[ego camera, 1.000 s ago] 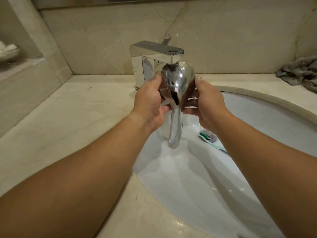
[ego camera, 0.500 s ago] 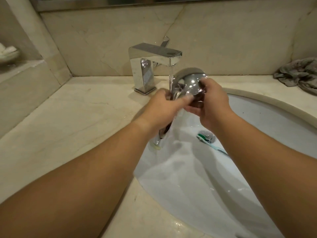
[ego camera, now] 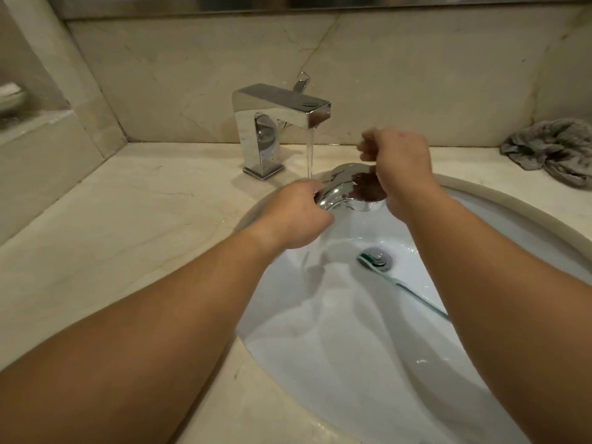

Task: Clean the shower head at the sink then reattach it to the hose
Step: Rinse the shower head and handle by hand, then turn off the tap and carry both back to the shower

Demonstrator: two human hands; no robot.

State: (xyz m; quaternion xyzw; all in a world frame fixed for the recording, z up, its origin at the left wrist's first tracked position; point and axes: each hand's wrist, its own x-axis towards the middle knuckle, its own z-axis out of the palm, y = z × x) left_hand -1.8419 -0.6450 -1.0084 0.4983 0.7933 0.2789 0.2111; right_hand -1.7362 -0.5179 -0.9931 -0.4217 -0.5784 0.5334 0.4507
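Left hand: the left hand (ego camera: 296, 216) is gripping the handle of the chrome shower head (ego camera: 347, 189), fingers curled round it, just in front of the faucet (ego camera: 275, 123) and over the rear of the sink (ego camera: 480, 200)
Right hand: the right hand (ego camera: 398, 161) is hanging above the shower head's round face, to the right of the faucet's spout, fingers loosely curled and blurred; it is holding nothing that can be seen
Shower head: it is lying roughly level below the faucet's spout, dark spray face turned up, handle pointing left into the left hand
Water: a thin stream (ego camera: 310, 155) is running from the faucet's spout down onto the shower head's neck
Basin: a toothbrush (ego camera: 400, 282) with a green head is lying across the drain (ego camera: 378, 258), in front of the faucet and nearer the camera
Counter: a crumpled grey cloth (ego camera: 551, 150) is sitting far right of the faucet, against the marble wall
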